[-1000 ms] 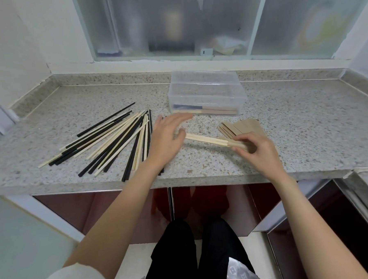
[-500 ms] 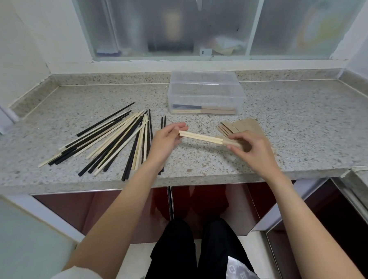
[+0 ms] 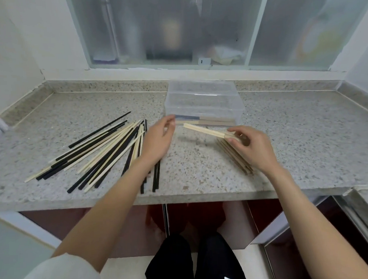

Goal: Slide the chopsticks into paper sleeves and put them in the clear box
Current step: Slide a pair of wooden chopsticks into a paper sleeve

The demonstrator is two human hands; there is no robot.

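A pair of light wooden chopsticks (image 3: 204, 130) hangs slanted above the counter, just in front of the clear box (image 3: 236, 106). Its right end goes into a brown paper sleeve (image 3: 232, 135) that my right hand (image 3: 254, 148) pinches. My left hand (image 3: 159, 138) hovers by the pair's free left end; its fingers are relaxed and a small gap shows between them and the wood. Sleeved chopsticks (image 3: 207, 120) lie inside the box. Loose black and light chopsticks (image 3: 107, 152) are spread out at the left.
A fanned stack of brown paper sleeves (image 3: 236, 158) lies under my right hand. The granite counter (image 3: 306, 137) ends in a front edge near me, with a raised back ledge and a frosted window behind the box.
The chopstick pair has risen off the counter and moved toward the box, sliding further into the sleeve. My left hand pinched its end half a second ago and now has released it.
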